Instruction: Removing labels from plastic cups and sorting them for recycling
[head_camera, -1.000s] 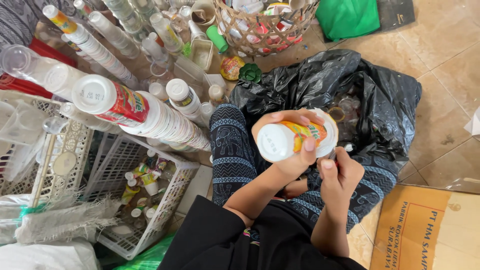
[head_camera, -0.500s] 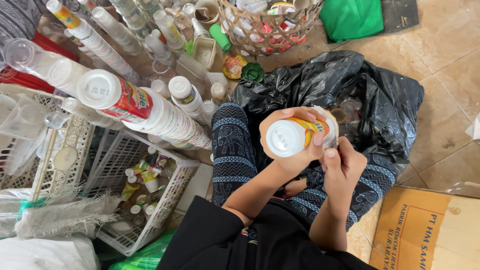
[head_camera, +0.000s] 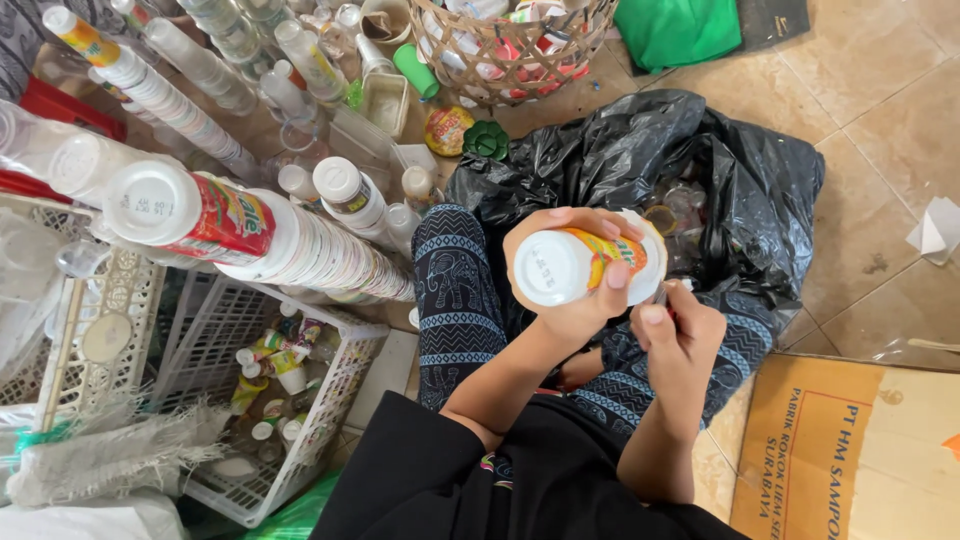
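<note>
cup stacks (head_camera: 300, 250) left, tiled floor (head_camera: 880, 150) open right

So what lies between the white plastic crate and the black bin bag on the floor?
In the head view, the person's patterned trouser leg lies between the white crate and the black bag.

Left hand (head_camera: 575, 290) curled shut, fingertips (head_camera: 617, 273) wrapped over; right hand (head_camera: 680, 335) just beside them, thumb raised, fingers bunched.

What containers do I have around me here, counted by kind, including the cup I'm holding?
White plastic lattice crates: 2
Woven wicker basket: 1
Black plastic bag: 1
Brown cardboard box: 1
Orange-labelled white plastic cup in left hand: 1
Total: 6
</note>
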